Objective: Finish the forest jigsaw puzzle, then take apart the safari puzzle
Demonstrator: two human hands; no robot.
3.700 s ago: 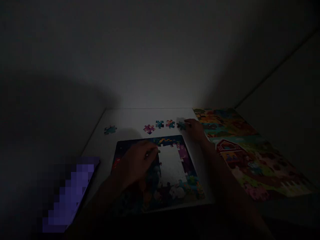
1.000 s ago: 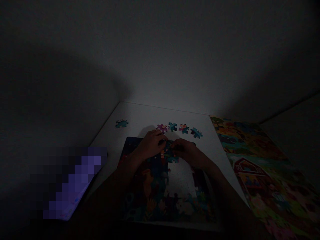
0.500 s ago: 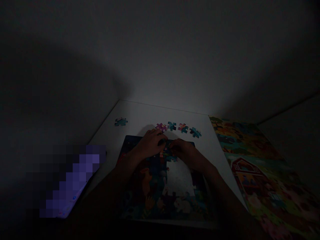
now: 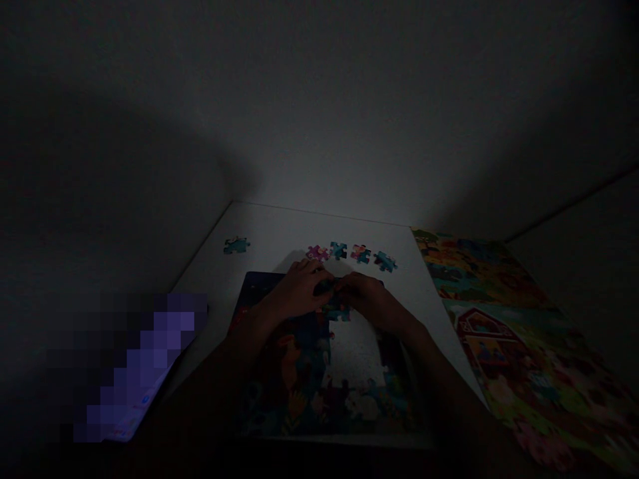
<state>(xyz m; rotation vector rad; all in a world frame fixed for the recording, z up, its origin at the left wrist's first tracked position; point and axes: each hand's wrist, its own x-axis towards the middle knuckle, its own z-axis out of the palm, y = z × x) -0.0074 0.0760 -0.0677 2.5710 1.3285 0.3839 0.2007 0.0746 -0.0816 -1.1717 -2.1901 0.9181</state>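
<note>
Blue-rimmed puzzle board (image 4: pixel 257 281) beneath, your half-curled left hand (image 4: pixel 301 290) and right hand (image 4: pixel 370 298), grips unclear, seemingly fit a far-edge piece (image 4: pixel 341 315) that wants pressing.

Lay flat as a part-built animal jigsaw (image 4: pixel 304 366) with a pale gap right of centre. Bore a teal-edged piece (image 4: pixel 340 315) at the gap's far end, seating too dim to judge. Faced beyond it, in a row, a purple piece (image 4: pixel 317 253), a squarer teal piece (image 4: pixel 338 251), a pink-and-teal piece (image 4: pixel 360 253) and a slanted teal piece (image 4: pixel 385 260), with a lone teal piece (image 4: pixel 236 245) well left.
</note>
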